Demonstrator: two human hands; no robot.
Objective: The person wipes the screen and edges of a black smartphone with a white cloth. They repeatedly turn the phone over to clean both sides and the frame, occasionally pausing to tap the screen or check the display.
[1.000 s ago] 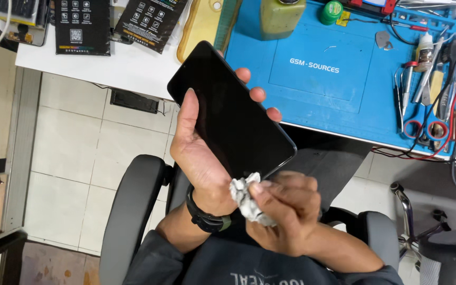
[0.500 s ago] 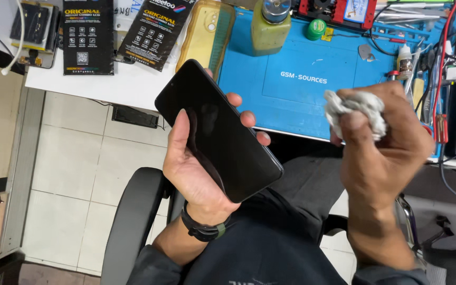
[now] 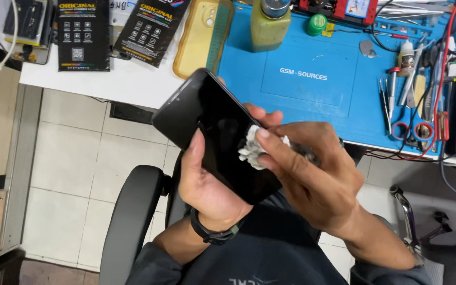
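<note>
My left hand (image 3: 207,184) holds a black phone (image 3: 212,126) from below, screen up and tilted, above my lap in front of the desk. A dark watch band sits on that wrist. My right hand (image 3: 312,174) pinches a crumpled white cloth (image 3: 250,148) and presses it against the right side of the phone's dark screen. The thumb and fingers cover part of the cloth.
A blue work mat (image 3: 312,79) lies on the white desk (image 3: 127,79), with tweezers and scissors (image 3: 407,105) at its right, a yellow-green bottle (image 3: 270,26), a yellow phone case (image 3: 201,37) and two black boxes (image 3: 83,34). A black chair armrest (image 3: 130,221) stands at my left.
My right hand came back down from the right, where it held the cloth up over the mat, and now presses the cloth on the phone screen. The left hand kept hold of the phone.
</note>
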